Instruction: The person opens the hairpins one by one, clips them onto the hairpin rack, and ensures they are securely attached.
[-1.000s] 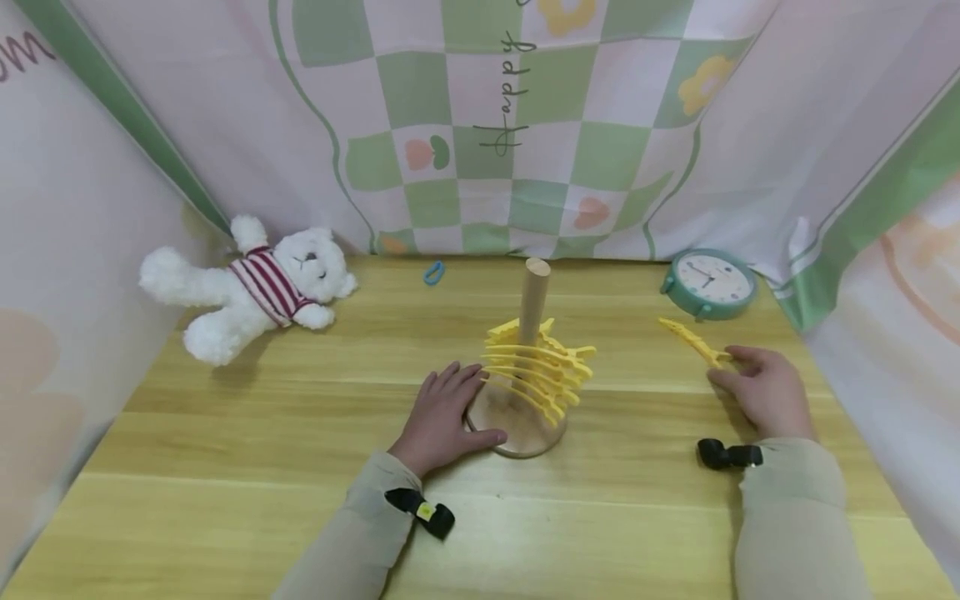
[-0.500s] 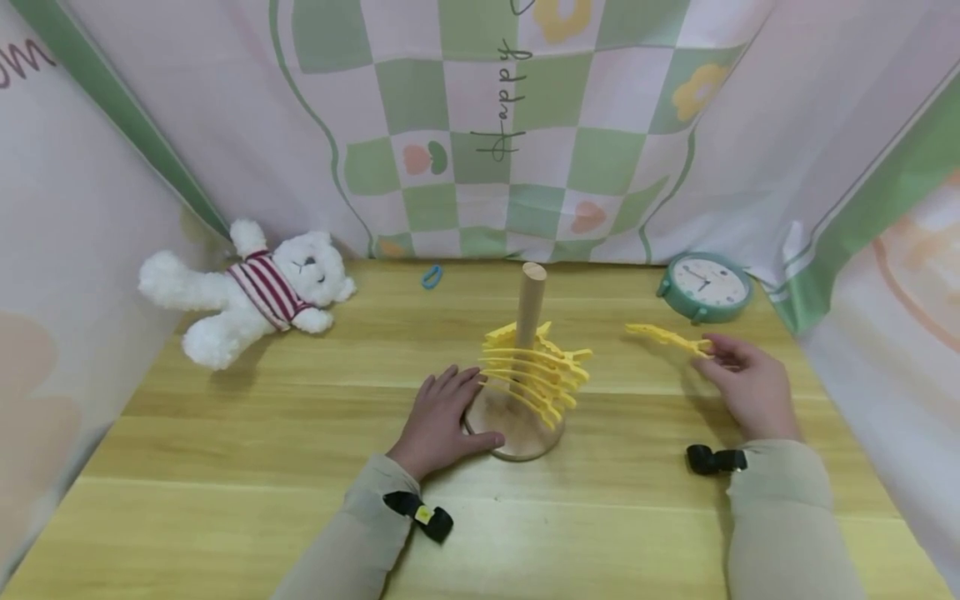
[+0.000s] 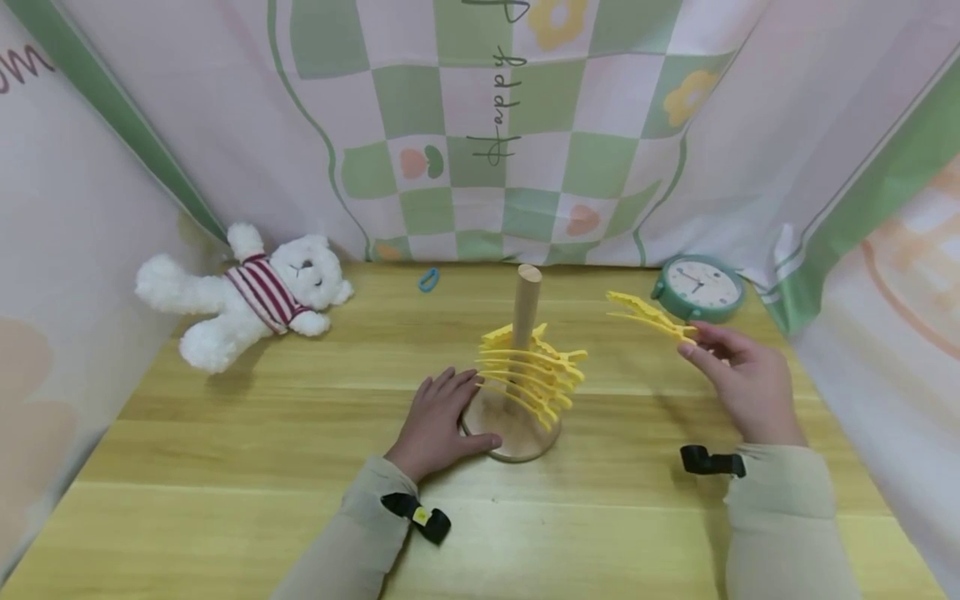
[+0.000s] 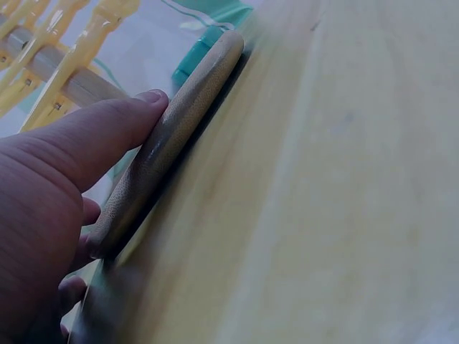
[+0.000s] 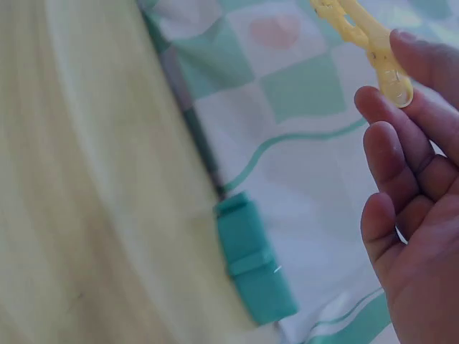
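Observation:
My right hand point(image 3: 750, 387) pinches the handle end of a long yellow clip point(image 3: 654, 321) between thumb and fingers, raised above the table; the clip's two long arms stand apart at the far end. In the right wrist view, the clip's handle point(image 5: 393, 82) shows between thumb and index finger. A wooden post point(image 3: 527, 308) rises from a round wooden base point(image 3: 517, 442). Several yellow clips point(image 3: 536, 375) hang round its lower part, their tails pointing right. With fairly straight fingers, my left hand point(image 3: 438, 421) rests against the base's left side, its thumb on the rim.
A green-rimmed clock point(image 3: 699, 285) lies at the back right, just beyond the held clip. At the back left lies a white teddy bear point(image 3: 262, 292) in a striped shirt. A small blue ring-shaped piece point(image 3: 428, 280) sits near the back edge. Printed curtains point(image 3: 480, 133) enclose the table.
My right hand has lifted the yellow clip off the table and moved it up and slightly left. The clip's arms have spread apart. My left hand has stayed on the base.

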